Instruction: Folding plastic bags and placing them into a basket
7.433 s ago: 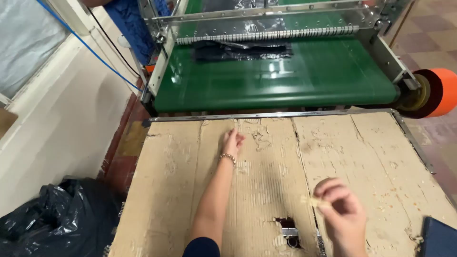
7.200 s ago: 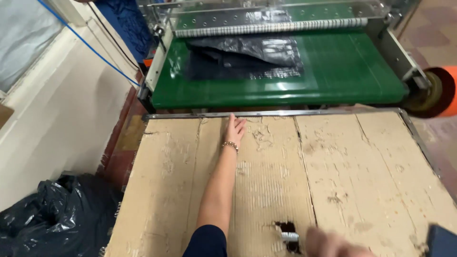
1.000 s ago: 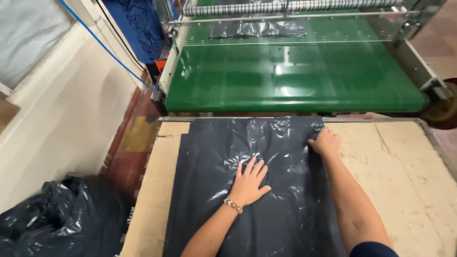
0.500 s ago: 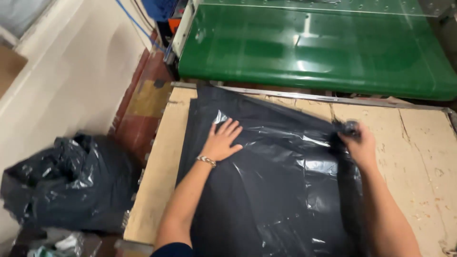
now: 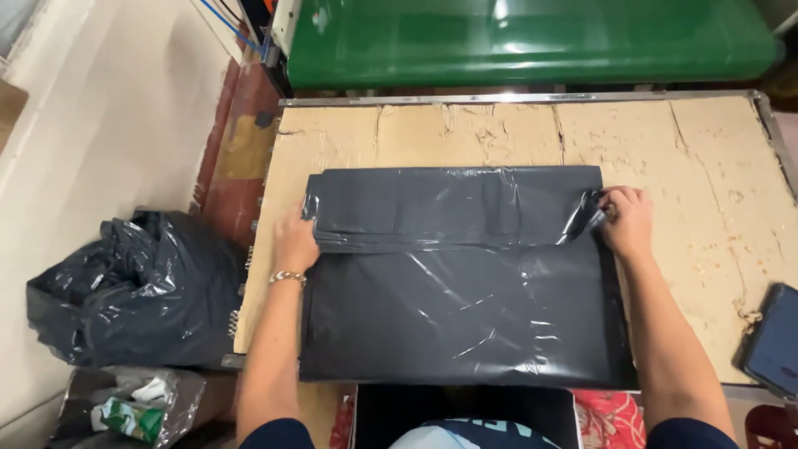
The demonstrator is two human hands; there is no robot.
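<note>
A glossy black plastic sheet (image 5: 457, 299), folded into a rectangle, lies on the scuffed cardboard worktop (image 5: 706, 158). At 9 o'clock the left hand (image 5: 295, 241) rests on its edge, apparently flat; at 3 o'clock the right hand (image 5: 625, 220) pinches a crinkled corner. A smooth green conveyor belt (image 5: 532, 37) lies at 12 o'clock.

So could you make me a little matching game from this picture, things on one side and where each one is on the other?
Things:
1. left hand
2. right hand
3. green conveyor belt
4. full black rubbish bag

Places:
a. on the floor, left of the cardboard-covered table
b. beyond the table's far edge
c. on the left edge of the black plastic sheet
d. pinching the sheet's right edge

Pairs: 1-c, 2-d, 3-b, 4-a
</note>
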